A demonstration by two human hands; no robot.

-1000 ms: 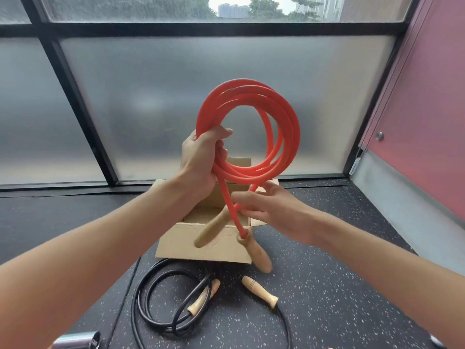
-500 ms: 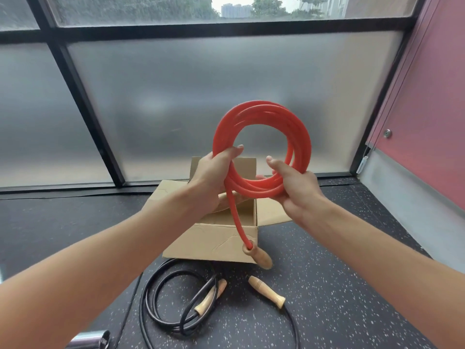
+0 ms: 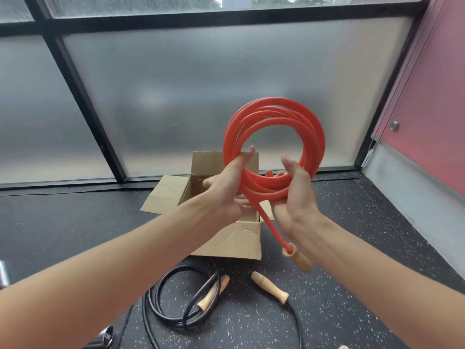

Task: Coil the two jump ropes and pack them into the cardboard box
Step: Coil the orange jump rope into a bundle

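Left hand (image 3: 226,190) grips the lower left of the coiled red jump rope (image 3: 314,142), thumb up across the strands, fingers behind them. Right hand (image 3: 298,197) is curled round the bottom of the same coil. Coil is held upright above the open cardboard box (image 3: 226,239), several loops, roughly round. One free tail drops from the coil past the box's near right corner and ends in the red-rope handle (image 3: 300,260), which hangs clear of the floor (image 3: 352,285). Black jump rope (image 3: 161,302) lies loosely looped on the floor just in front of the box, its black-rope handles (image 3: 214,292) side by side and apart. Frosted window (image 3: 176,96) stands behind the box.
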